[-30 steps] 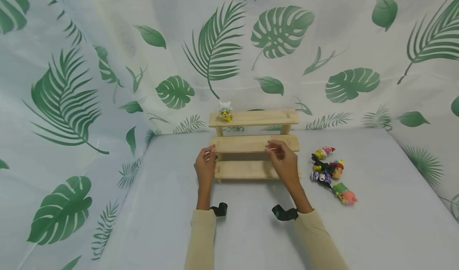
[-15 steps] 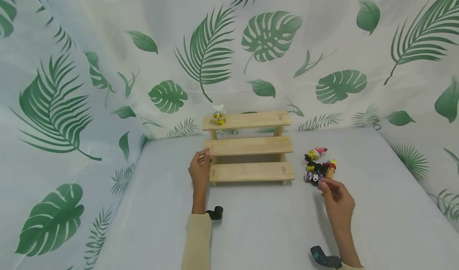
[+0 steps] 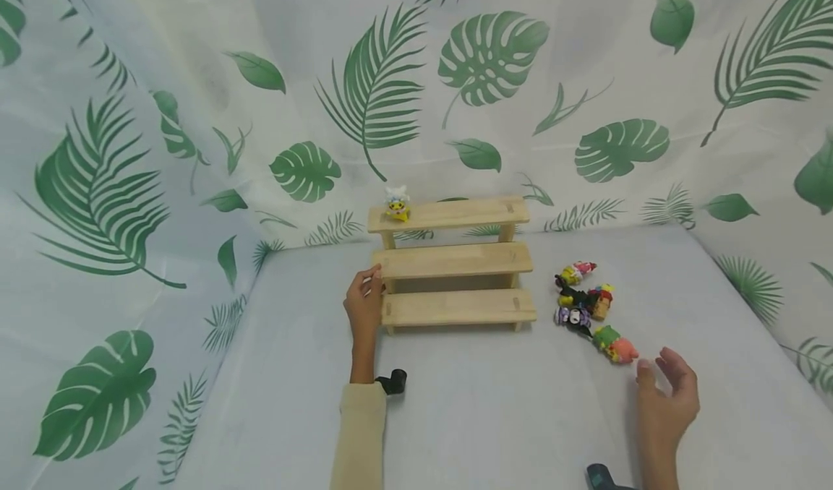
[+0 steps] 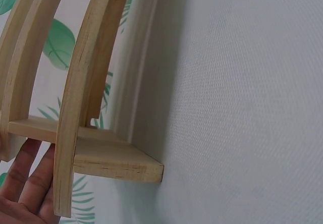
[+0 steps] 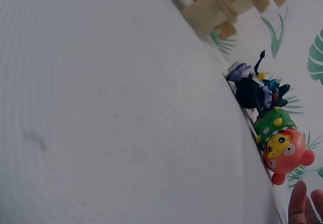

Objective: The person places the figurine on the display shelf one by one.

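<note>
A three-tier wooden display shelf (image 3: 452, 261) stands on the white-covered surface. My left hand (image 3: 364, 301) is at its left end, fingertips touching the side by the middle tier; in the left wrist view the fingers (image 4: 36, 181) reach up against the wooden side piece. My right hand (image 3: 670, 396) holds nothing, thumb and fingers apart, just right of a figurine with a green body and pink head (image 3: 614, 345). That figurine lies down, its pink head (image 5: 288, 153) nearest the fingers (image 5: 299, 204) in the right wrist view. A small yellow figurine with a white top (image 3: 397, 204) stands on the top tier's left end.
Several more figurines lie clustered right of the shelf: a purple and black one (image 3: 574, 318), a red and brown one (image 3: 601, 303) and a yellow one with a pink-red top (image 3: 575, 272). A leaf-print curtain (image 3: 494, 114) hangs close behind the shelf.
My right hand has moved from in front of the shelf to the figurines, then right and toward me, away from the purple one. The left hand has stayed at the shelf's left end.
</note>
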The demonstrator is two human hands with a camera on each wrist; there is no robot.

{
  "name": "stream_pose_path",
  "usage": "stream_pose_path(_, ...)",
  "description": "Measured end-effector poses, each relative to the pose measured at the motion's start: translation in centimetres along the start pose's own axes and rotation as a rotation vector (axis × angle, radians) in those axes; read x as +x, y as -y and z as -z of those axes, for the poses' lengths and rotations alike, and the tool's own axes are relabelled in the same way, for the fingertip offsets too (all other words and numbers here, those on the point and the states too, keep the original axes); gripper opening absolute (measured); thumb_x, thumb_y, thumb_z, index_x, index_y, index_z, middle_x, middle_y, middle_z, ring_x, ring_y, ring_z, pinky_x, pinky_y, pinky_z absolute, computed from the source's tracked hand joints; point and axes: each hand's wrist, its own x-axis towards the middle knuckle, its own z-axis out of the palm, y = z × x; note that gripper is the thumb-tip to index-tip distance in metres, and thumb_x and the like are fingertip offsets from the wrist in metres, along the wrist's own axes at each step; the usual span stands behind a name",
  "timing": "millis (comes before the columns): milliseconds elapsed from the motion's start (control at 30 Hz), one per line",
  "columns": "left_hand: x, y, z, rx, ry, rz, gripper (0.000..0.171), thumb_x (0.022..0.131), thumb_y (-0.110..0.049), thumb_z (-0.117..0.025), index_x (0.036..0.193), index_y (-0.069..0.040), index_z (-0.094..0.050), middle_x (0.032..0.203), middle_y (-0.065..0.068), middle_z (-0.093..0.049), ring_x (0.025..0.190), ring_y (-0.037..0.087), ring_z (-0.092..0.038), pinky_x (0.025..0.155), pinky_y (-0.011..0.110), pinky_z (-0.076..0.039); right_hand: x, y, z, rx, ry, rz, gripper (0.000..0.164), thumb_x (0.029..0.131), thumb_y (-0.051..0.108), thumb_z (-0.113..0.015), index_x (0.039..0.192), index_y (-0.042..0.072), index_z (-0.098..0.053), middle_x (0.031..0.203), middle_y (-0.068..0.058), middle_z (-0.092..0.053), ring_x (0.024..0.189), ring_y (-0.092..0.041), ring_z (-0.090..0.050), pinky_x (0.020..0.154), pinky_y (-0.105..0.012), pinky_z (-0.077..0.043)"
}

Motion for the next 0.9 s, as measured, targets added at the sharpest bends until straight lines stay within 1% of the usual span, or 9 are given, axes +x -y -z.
stream_pose_path(67,0.0,0.0,0.0,0.001,-0.001,0.004,0.022,0.099,-0.022,-0.058,0.113,-0.010,-0.069,0.122,0.004,-0.070,0.097,0.023,-0.073,0.079,0.029,-0.062,0.0,0.0,0.1,0.004,0.040,-0.030,0.048,0.099,0.025,-0.055,0.145,0.030,-0.042,0.152,0.006,-0.042,0.140,-0.008,-0.040,0.105,-0.019,-0.046)
stream_pose_path(133,0.1,0.0,-0.1,0.004,-0.006,0.006,0.021,0.099,-0.022,-0.058,0.113,-0.010,-0.069,0.121,0.004,-0.070,0.096,0.023,-0.073,0.078,0.029,-0.062,0.0,0.1,0.0,0.007,0.078,-0.053,0.054,0.099,0.027,-0.056,0.148,0.031,-0.036,0.157,0.006,-0.035,0.145,-0.010,-0.034,0.116,-0.033,-0.040)
stream_pose_path(167,0.1,0.0,-0.1,0.005,-0.008,0.007,0.021,0.099,-0.022,-0.058,0.113,-0.010,-0.069,0.121,0.004,-0.071,0.096,0.023,-0.073,0.078,0.029,-0.062,-0.1,0.2,0.0,0.009,0.093,-0.067,0.055,0.098,0.027,-0.056,0.149,0.032,-0.034,0.159,0.006,-0.032,0.146,-0.011,-0.033,0.118,-0.038,-0.038)
stream_pose_path(233,0.1,-0.1,-0.1,0.003,-0.012,0.009,0.021,0.099,-0.021,-0.059,0.112,-0.010,-0.070,0.120,0.003,-0.071,0.095,0.022,-0.073,0.078,0.029,-0.063,-0.2,0.5,-0.2,0.015,0.117,-0.084,0.057,0.099,0.026,-0.056,0.150,0.032,-0.032,0.161,0.006,-0.027,0.147,-0.013,-0.030,0.119,-0.043,-0.035)
stream_pose_path(467,0.0,-0.2,-0.1,0.005,-0.018,0.014,0.020,0.099,-0.021,-0.059,0.111,-0.010,-0.070,0.121,0.003,-0.071,0.097,0.023,-0.073,0.079,0.033,-0.063,0.0,0.7,-0.7,-0.052,0.162,-0.105,0.060,0.099,0.026,-0.053,0.153,0.032,-0.026,0.163,0.005,-0.021,0.149,-0.019,-0.028,0.117,-0.047,-0.036)
stream_pose_path(567,0.0,-0.2,-0.1,0.006,-0.021,0.010,0.020,0.099,-0.020,-0.060,0.111,-0.009,-0.070,0.121,0.004,-0.071,0.097,0.023,-0.073,0.079,0.032,-0.063,0.3,0.6,-0.9,-0.076,0.189,-0.108,0.062,0.099,0.022,-0.053,0.154,0.032,-0.025,0.164,0.005,-0.019,0.148,-0.021,-0.029,0.117,-0.048,-0.036)
stream_pose_path(700,0.1,-0.2,-0.1,0.009,-0.026,-0.007,0.020,0.099,-0.020,-0.060,0.112,-0.009,-0.070,0.120,0.005,-0.071,0.096,0.024,-0.073,0.077,0.031,-0.063,0.7,0.4,-1.1,-0.098,0.229,-0.079,0.066,0.097,0.014,-0.054,0.155,0.028,-0.024,0.164,0.004,-0.018,0.148,-0.024,-0.029,0.116,-0.048,-0.038)
stream_pose_path(833,0.1,-0.2,-0.1,0.005,-0.023,-0.002,0.020,0.099,-0.020,-0.060,0.112,-0.009,-0.069,0.121,0.005,-0.070,0.097,0.024,-0.073,0.077,0.028,-0.062,1.1,0.2,-1.5,-0.139,0.243,-0.051,0.067,0.096,0.013,-0.056,0.155,0.023,-0.024,0.165,0.000,-0.017,0.148,-0.028,-0.028,0.114,-0.050,-0.038)
stream_pose_path(900,0.0,-0.1,-0.2,0.001,-0.020,0.008,0.020,0.099,-0.020,-0.060,0.112,-0.009,-0.069,0.121,0.005,-0.071,0.098,0.023,-0.073,0.078,0.027,-0.062,1.3,0.1,-1.6,-0.160,0.245,-0.047,0.067,0.096,0.014,-0.057,0.155,0.022,-0.025,0.164,-0.001,-0.019,0.148,-0.029,-0.029,0.114,-0.051,-0.038)
